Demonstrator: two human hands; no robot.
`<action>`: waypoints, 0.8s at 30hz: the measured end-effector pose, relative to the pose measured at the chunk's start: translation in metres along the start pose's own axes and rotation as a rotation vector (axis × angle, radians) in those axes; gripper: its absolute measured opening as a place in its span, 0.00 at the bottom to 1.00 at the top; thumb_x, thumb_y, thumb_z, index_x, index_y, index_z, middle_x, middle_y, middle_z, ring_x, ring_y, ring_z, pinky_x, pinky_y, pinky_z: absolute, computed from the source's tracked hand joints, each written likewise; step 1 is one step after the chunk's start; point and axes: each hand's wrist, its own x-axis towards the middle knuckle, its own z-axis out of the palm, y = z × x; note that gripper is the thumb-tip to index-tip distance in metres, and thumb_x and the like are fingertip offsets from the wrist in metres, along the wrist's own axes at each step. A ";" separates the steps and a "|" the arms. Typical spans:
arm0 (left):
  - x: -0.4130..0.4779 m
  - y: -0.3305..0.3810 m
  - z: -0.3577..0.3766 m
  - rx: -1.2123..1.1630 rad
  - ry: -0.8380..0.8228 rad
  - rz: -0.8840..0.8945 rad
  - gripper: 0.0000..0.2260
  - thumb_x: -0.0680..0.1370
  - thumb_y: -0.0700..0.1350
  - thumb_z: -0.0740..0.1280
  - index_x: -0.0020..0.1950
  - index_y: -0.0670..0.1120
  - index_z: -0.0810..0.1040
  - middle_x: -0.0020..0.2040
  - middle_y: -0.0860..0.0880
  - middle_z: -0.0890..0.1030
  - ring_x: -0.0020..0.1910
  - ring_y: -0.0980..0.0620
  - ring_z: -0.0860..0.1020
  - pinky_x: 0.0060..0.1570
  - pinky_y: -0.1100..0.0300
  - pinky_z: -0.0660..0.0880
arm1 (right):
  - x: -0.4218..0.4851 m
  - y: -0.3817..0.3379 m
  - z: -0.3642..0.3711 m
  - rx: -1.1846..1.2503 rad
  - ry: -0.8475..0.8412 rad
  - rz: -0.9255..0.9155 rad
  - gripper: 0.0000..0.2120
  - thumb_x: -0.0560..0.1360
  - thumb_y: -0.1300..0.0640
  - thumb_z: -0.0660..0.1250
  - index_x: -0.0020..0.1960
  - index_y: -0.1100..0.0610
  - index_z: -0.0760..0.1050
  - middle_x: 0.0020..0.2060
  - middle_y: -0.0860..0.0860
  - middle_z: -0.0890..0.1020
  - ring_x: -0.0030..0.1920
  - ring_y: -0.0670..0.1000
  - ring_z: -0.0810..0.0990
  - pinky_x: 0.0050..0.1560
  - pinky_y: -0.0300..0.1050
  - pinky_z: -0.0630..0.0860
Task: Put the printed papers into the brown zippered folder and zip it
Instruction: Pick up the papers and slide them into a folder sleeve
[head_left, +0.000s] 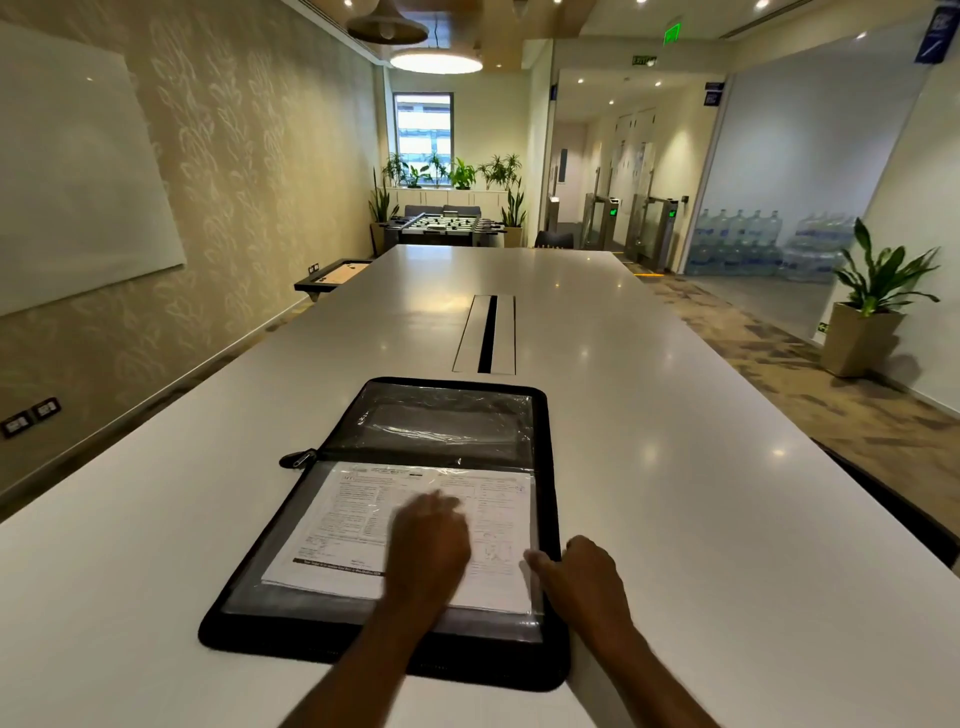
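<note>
Item: zippered folder (470, 657), dark-edged, lying open flat on the white counter (675, 467), hinge running left to right, far half bare clear sleeve, near half toward us.

Item: printed papers (343, 525), lying on the near half, long axis running away from us; whether they sit under the clear plastic or on top, we cannot tell.

Item: our left hand (428, 545), palm down on the sheets, fingers loosely spread and blurred, pinching nothing.

Item: our right hand (582, 577), at the folder's right edge, fingers curled on the border beside the papers' corner.

Item: zipper pull (297, 460), off the folder's left side at the hinge, well apart from both hands, nearer the left.

We judge the papers are placed; folding the far half toward us, then zipping, remains.
</note>
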 end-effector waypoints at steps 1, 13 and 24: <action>0.005 -0.017 -0.005 0.124 0.023 -0.098 0.15 0.79 0.50 0.55 0.59 0.47 0.77 0.61 0.45 0.79 0.62 0.47 0.75 0.63 0.44 0.69 | -0.002 -0.001 -0.001 -0.010 -0.043 0.009 0.16 0.73 0.43 0.68 0.41 0.55 0.69 0.37 0.49 0.76 0.35 0.47 0.74 0.31 0.40 0.66; 0.016 -0.050 -0.025 0.323 -0.325 -0.605 0.43 0.71 0.75 0.47 0.76 0.46 0.55 0.76 0.34 0.54 0.72 0.30 0.57 0.66 0.30 0.57 | 0.036 -0.006 -0.007 -0.003 -0.029 0.071 0.03 0.70 0.64 0.63 0.40 0.59 0.69 0.43 0.57 0.79 0.47 0.60 0.80 0.41 0.43 0.69; 0.021 -0.016 -0.051 0.418 -0.228 -0.478 0.30 0.75 0.69 0.52 0.63 0.49 0.76 0.67 0.40 0.72 0.66 0.38 0.69 0.63 0.32 0.63 | 0.129 0.014 -0.048 -0.116 0.060 0.032 0.07 0.65 0.62 0.65 0.40 0.62 0.80 0.39 0.57 0.82 0.36 0.55 0.77 0.36 0.42 0.71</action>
